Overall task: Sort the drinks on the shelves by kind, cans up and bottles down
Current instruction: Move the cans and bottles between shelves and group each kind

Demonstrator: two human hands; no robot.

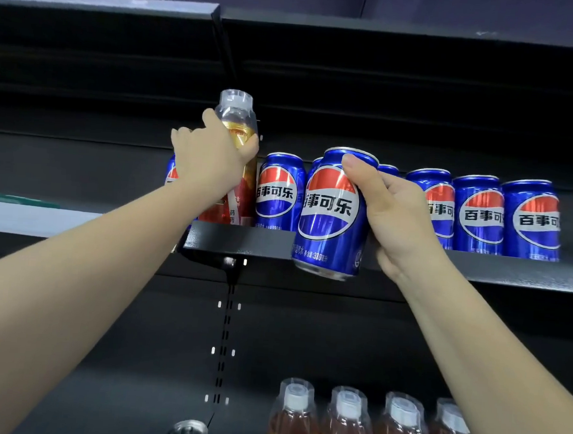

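Note:
On the upper shelf (pixel 243 239) stands a clear bottle (pixel 238 126) of amber drink with a red label, at the left end of a row of blue cola cans (pixel 278 191). My left hand (pixel 211 155) grips that bottle around its shoulder. My right hand (pixel 389 216) holds another blue cola can (pixel 329 212), tilted slightly, in front of the shelf's front edge with its base below the edge. More blue cans (pixel 479 215) stand in a row to the right. Several amber bottles (pixel 349 422) stand on the lower shelf.
A single can top (pixel 186 433) shows at the bottom, left of the lower bottles. A slotted upright (pixel 224 340) runs down the dark back panel. Another black shelf (pixel 103 4) hangs overhead. A white shelf edge (pixel 26 217) lies to the left.

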